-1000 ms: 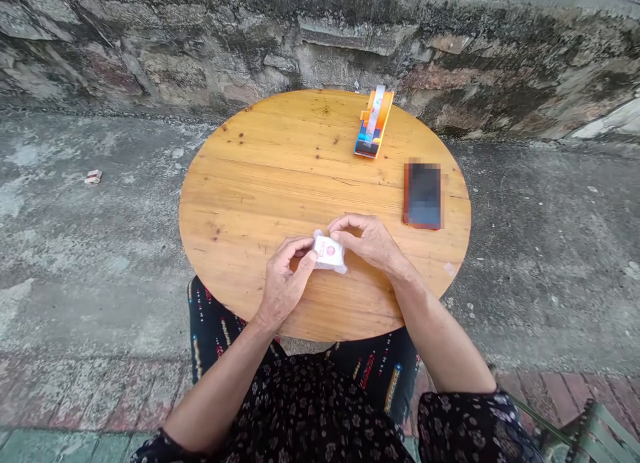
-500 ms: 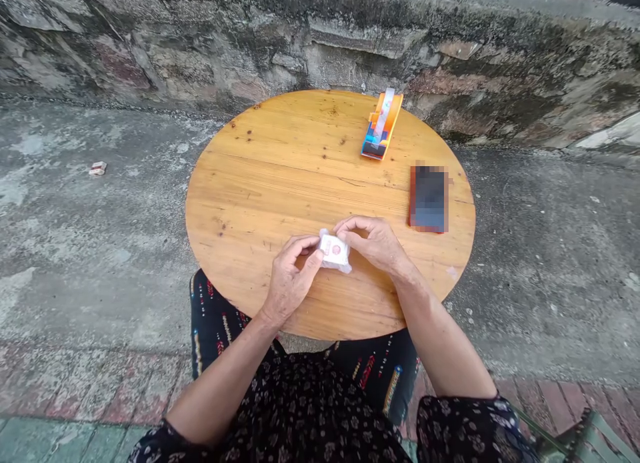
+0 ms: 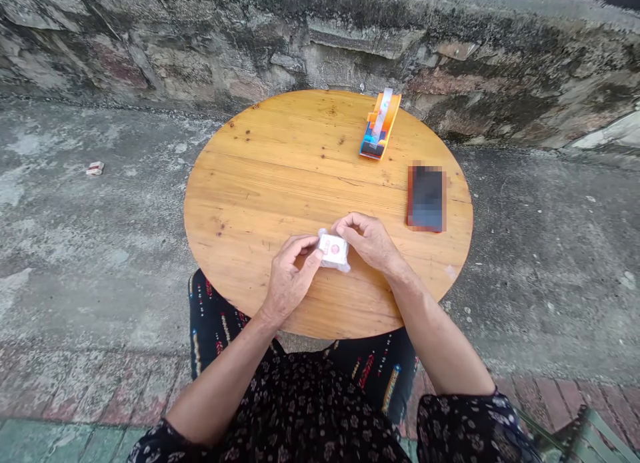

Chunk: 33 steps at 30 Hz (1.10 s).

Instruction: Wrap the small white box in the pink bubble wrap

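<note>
A small white box point(image 3: 333, 251) with red print, bundled in clear plastic wrapping, lies near the front of the round table. My left hand point(image 3: 291, 276) grips its left side, thumb on the near edge and fingers behind. At the upper right corner, my right hand point(image 3: 371, 241) pinches the wrapping between thumb and forefinger. Some of the fingertips on the far side are hidden.
An orange and blue tape dispenser point(image 3: 381, 124) stands at the back right of the wooden table point(image 3: 260, 176). A blurred-out dark rectangular object point(image 3: 427, 197) lies at the right. Behind the table runs a stone wall point(image 3: 320, 49).
My right hand has shifted very slightly up and left at the box's corner. The left hand and the box stay nearly in place; the whole view has drifted a little.
</note>
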Motion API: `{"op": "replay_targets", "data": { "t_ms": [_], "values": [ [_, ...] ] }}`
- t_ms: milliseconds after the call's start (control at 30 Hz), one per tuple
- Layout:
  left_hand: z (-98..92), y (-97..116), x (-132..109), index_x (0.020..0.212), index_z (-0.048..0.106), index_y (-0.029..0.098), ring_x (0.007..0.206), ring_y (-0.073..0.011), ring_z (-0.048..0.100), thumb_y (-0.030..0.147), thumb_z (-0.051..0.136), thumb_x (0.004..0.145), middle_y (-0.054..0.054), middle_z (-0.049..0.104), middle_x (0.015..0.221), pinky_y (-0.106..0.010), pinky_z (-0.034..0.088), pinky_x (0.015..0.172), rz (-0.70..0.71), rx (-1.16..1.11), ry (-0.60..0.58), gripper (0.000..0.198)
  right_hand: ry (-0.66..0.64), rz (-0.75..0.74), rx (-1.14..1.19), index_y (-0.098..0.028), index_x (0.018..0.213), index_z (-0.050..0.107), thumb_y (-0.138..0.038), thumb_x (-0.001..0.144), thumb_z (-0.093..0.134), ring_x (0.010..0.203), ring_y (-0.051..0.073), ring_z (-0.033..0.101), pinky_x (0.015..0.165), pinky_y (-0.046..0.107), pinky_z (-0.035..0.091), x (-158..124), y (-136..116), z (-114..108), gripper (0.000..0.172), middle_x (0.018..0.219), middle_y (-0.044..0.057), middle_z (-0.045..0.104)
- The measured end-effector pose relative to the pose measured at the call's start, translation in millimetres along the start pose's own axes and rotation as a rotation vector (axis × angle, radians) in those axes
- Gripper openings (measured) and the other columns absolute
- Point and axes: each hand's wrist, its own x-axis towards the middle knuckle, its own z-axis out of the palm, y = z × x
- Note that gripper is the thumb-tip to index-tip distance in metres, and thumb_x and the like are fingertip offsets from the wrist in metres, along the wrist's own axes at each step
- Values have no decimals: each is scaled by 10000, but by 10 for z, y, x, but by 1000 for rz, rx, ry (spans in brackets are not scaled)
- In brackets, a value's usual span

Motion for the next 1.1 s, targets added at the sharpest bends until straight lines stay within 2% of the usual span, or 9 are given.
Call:
{"op": "replay_targets", "data": {
  "t_ms": [200, 433, 700, 933, 1100],
  "values": [
    [8, -20, -14, 1108, 655, 196, 1008, -197, 625, 278, 622, 889, -62, 668, 1091, -358, 506, 909, 16, 16, -2, 237, 15, 2, -14, -179, 765, 596, -341, 859, 558, 736, 144, 589, 690, 293, 459, 2, 22, 1, 191, 814, 33, 661],
    [59, -31, -29, 1223, 572, 212, 1044, -215, 602, 270, 726, 781, -76, 634, 1176, -380, 516, 901, 93, 162, -2, 472, 41, -19, -13, -183, 766, 582, -344, 861, 553, 737, 138, 586, 685, 284, 458, -25, 23, 15, 189, 823, 32, 666],
    [81, -44, -41, 1216, 563, 205, 1078, -232, 601, 273, 720, 798, -87, 639, 1186, -405, 501, 933, 119, 207, -2, 452, 48, -79, 51, -194, 785, 582, -364, 890, 565, 814, 153, 617, 750, 290, 482, -60, 1, 23, 201, 891, 40, 687],
    [85, -60, -59, 1308, 493, 188, 1129, -246, 593, 276, 694, 806, -118, 617, 1245, -415, 493, 951, 105, 200, 9, 548, 53, -132, 155, -199, 858, 601, -380, 919, 576, 841, 152, 617, 763, 293, 488, -89, 4, 10, 193, 971, 43, 680],
    [80, -39, -60, 1322, 490, 192, 1125, -247, 593, 274, 697, 787, -111, 623, 1246, -420, 487, 957, 108, 181, -25, 579, 24, -159, 154, -207, 828, 577, -444, 914, 582, 929, 177, 627, 807, 308, 494, -108, -19, -2, 252, 990, 48, 687]
  ]
}}
